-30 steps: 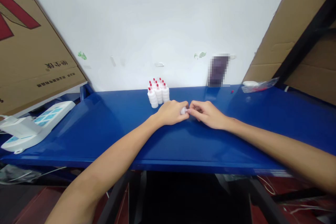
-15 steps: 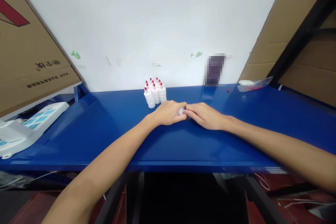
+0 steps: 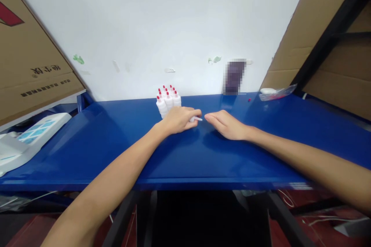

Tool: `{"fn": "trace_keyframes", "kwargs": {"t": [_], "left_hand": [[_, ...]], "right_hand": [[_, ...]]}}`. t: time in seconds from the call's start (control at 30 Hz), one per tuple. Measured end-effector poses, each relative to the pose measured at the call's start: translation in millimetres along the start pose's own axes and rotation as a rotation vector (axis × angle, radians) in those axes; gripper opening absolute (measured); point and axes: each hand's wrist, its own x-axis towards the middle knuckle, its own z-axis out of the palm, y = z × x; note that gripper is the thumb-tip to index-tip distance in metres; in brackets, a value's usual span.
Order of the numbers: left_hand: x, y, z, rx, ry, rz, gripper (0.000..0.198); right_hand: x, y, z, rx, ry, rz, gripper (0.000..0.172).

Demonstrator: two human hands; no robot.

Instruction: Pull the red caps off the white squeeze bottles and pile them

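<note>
My left hand (image 3: 179, 119) is closed round a small white squeeze bottle (image 3: 192, 119), whose bare pale nozzle points right. Most of that bottle is hidden in the palm. Just right of the nozzle tip, and apart from it, my right hand (image 3: 227, 124) has its fingers pressed together; whatever they hold, if anything, is hidden. Several white squeeze bottles (image 3: 168, 102) with red tips stand upright in a tight group behind my left hand, which partly covers them. A tiny red piece (image 3: 249, 100) lies on the blue table (image 3: 179, 158) toward the back right.
At the left edge rests a white device with blue panels (image 3: 37, 133), beside a large cardboard box (image 3: 37, 50). A clear plastic bag (image 3: 279, 93) lies at the back right, near cardboard panels (image 3: 290, 58). A blurred dark rectangle (image 3: 234, 77) is against the white wall.
My hands have come apart. The left has moved slightly left with the bottle, and its nozzle now shows between the hands. The view has shifted a little.
</note>
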Motion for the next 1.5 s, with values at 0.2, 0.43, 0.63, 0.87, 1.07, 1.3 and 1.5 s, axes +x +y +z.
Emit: {"fn": "trace_keyframes", "kwargs": {"t": [0.2,0.43,0.63,0.87,1.07,1.3,1.5], "left_hand": [[-2,-7,6.5,-0.182,0.080,-0.110,0.027],[5,-4,17.0,-0.418,0.193,-0.233,0.037],[5,-5,15.5,-0.432,0.190,-0.253,0.037],[5,-2,16.4,-0.347,0.148,-0.271,0.039],[5,-2,16.2,-0.309,0.125,-0.268,0.040],[6,-1,16.6,-0.268,0.102,-0.279,0.041],[6,1,15.8,-0.254,0.085,-0.280,0.039]], "right_hand": [[1,-1,-2,-0.075,-0.155,-0.044,0.043],[3,2,0,-0.159,-0.244,-0.048,0.040],[0,-2,3,-0.242,-0.235,-0.033,0.055],[-1,-7,7,-0.395,-0.241,-0.020,0.031],[-1,-6,6,-0.330,-0.217,-0.029,0.029],[-1,-7,7,-0.330,-0.220,0.024,0.024],[0,-6,7,-0.326,-0.220,0.033,0.023]]}}
